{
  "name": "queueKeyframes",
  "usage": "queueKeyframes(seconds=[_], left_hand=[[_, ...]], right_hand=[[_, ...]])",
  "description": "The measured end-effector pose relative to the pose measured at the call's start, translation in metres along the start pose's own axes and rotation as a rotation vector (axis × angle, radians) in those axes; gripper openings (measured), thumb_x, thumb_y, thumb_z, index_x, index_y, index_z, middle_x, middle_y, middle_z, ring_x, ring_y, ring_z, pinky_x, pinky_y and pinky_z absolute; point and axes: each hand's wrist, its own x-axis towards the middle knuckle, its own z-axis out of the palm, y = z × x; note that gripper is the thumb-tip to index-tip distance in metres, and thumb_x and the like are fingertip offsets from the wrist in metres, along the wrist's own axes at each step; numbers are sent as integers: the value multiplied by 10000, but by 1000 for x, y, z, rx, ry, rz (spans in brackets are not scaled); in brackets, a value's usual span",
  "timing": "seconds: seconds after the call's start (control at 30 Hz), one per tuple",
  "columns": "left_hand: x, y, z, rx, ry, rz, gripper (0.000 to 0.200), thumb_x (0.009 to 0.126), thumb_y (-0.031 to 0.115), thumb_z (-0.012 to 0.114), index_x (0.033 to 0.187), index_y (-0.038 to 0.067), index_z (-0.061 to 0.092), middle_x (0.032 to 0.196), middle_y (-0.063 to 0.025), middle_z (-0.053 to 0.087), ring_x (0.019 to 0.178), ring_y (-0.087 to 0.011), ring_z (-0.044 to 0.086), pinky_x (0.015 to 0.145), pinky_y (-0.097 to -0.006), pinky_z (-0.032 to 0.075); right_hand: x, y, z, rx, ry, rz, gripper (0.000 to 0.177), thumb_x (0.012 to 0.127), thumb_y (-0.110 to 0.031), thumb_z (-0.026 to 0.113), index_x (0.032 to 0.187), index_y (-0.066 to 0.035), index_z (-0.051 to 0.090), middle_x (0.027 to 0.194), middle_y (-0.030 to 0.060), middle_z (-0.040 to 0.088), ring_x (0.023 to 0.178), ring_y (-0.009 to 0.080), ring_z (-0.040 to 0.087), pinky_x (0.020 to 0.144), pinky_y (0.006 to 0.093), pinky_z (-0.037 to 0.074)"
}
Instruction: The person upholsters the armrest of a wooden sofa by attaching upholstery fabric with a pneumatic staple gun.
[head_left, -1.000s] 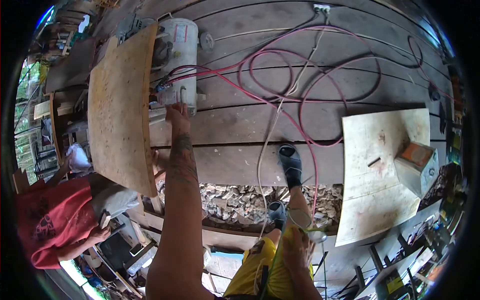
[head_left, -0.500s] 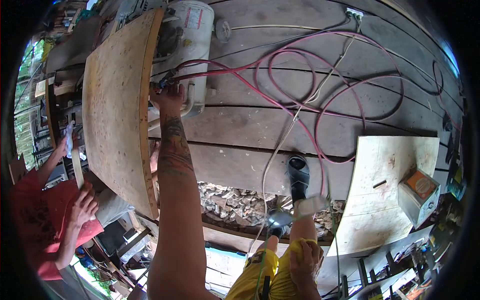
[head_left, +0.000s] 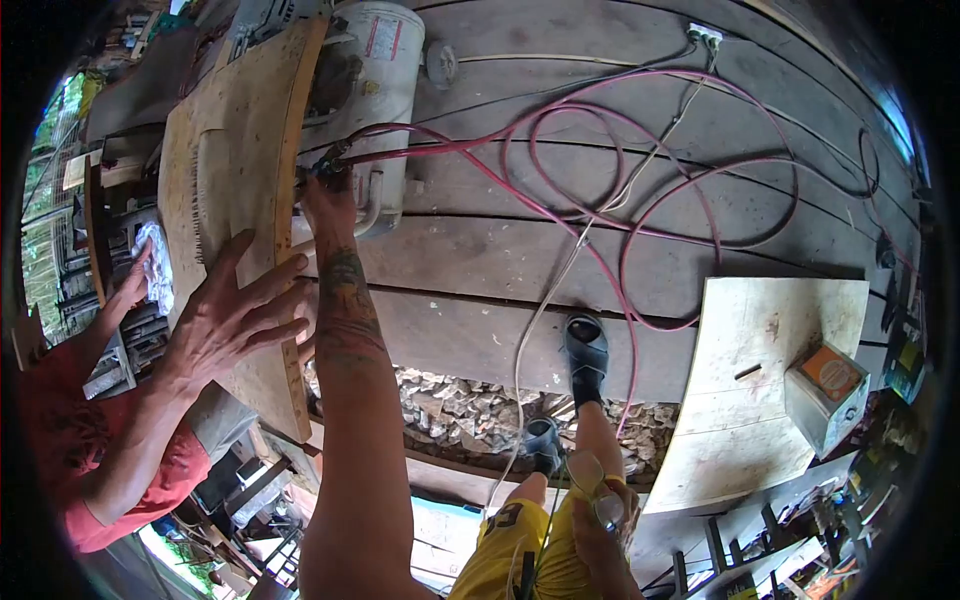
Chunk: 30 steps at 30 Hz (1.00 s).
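Observation:
My left hand (head_left: 330, 200) reaches to the end of a white tank compressor (head_left: 385, 110), beside the edge of a wooden table. Its fingers are closed round a dark hose fitting (head_left: 330, 160) where the red hoses (head_left: 440, 145) join. The fingertips are mostly hidden by the hand itself. Lower down, my right hand (head_left: 622, 510) rests over the thigh of my yellow shorts (head_left: 500, 555), fingers laid along it. A pair of glasses (head_left: 595, 490) dangles in front and partly covers that hand.
The wooden table (head_left: 255, 130) carries a long-handled brush (head_left: 210, 175). Across it, a person in a red shirt (head_left: 150, 470) stretches a spread hand (head_left: 235, 310) near my forearm and holds a white cloth (head_left: 155, 260). Hose coils and a cord cross the plank floor. A box (head_left: 830, 385) stands on a board (head_left: 730, 420).
The other person has put the brush down on the table and reached a hand towards my left arm. My glasses have swung down over my right hand. My left hand stays at the fitting.

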Motion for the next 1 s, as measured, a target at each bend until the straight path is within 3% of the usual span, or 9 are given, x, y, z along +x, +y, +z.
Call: queueKeyframes(seconds=[0.13, 0.23, 0.47, 0.6, 0.63, 0.73, 0.9, 0.97, 1.0], left_hand=[[18, -17, -22, -119, 99, 13, 327, 1042, 195, 416, 1208, -45, 561, 1190, -218, 632, 1125, -361, 605, 1004, -500, 490], [14, -24, -20, -126, 110, 72, 288, 1037, 149, 430, 1183, -61, 564, 1165, -224, 639, 1101, -348, 618, 1009, -487, 503], [25, -36, -36, -93, 84, 111, 302, 1024, 222, 489, 1194, -16, 568, 1168, -176, 645, 1094, -307, 612, 1010, -403, 479], [-30, -57, -7, 54, 268, 94, 569, 1040, 405, 446, 1520, 125, 321, 1529, -113, 383, 1386, -246, 379, 1176, -389, 249], [-67, -83, -32, 271, 57, 135, 677, 1058, 446, 372, 1589, 122, 104, 1636, -80, 173, 1498, -224, 164, 1218, -374, 96], [-209, -151, -44, 894, 18, 46, 616, 1011, 459, 435, 1493, 116, 261, 1485, -122, 336, 1369, -278, 320, 1114, -415, 231], [-535, -78, -59, 1459, -803, -432, 548, 933, 481, 539, 1334, 107, 522, 1232, -192, 606, 1153, -366, 580, 941, -485, 457], [-633, -37, -98, 1403, -710, -498, 587, 913, 476, 569, 1376, 119, 528, 1220, -198, 650, 1115, -384, 633, 934, -481, 502], [-688, -106, -190, 1369, -565, -210, 608, 902, 446, 588, 1411, 130, 490, 1217, -183, 657, 1113, -382, 636, 971, -476, 490]], right_hand=[[10, -1, -12, -28, -150, 84, 465, 779, -292, 742, 1180, -80, 639, 1170, 177, 571, 1076, 399, 511, 928, 507, 432], [13, 14, 2, 58, -32, -33, 433, 755, -236, 772, 1136, -62, 661, 1127, 165, 592, 1093, 374, 507, 958, 489, 425], [40, 11, -11, 147, -60, -15, 451, 748, -234, 777, 1159, -87, 662, 1150, 148, 596, 1092, 363, 526, 963, 478, 434], [46, 17, -18, 20, -121, -69, 443, 748, -251, 779, 1147, -98, 663, 1167, 145, 596, 1111, 356, 535, 966, 461, 445], [43, 18, -20, -59, -121, -50, 435, 751, -265, 777, 1142, -114, 664, 1175, 145, 594, 1121, 354, 535, 961, 457, 452], [47, 25, -23, -100, -233, -89, 453, 756, -301, 769, 1169, -158, 650, 1213, 150, 584, 1116, 368, 548, 943, 460, 474], [49, 51, -6, -279, -121, -456, 444, 800, -438, 718, 1164, -196, 641, 1118, 127, 601, 1050, 338, 602, 873, 451, 531], [38, 39, -8, -458, -110, -587, 409, 833, -454, 682, 1138, -185, 645, 1049, 114, 623, 1011, 333, 620, 846, 454, 536], [30, 20, -2, -634, -102, -664, 379, 854, -443, 660, 1121, -175, 646, 1009, 109, 638, 984, 334, 630, 821, 459, 538]])
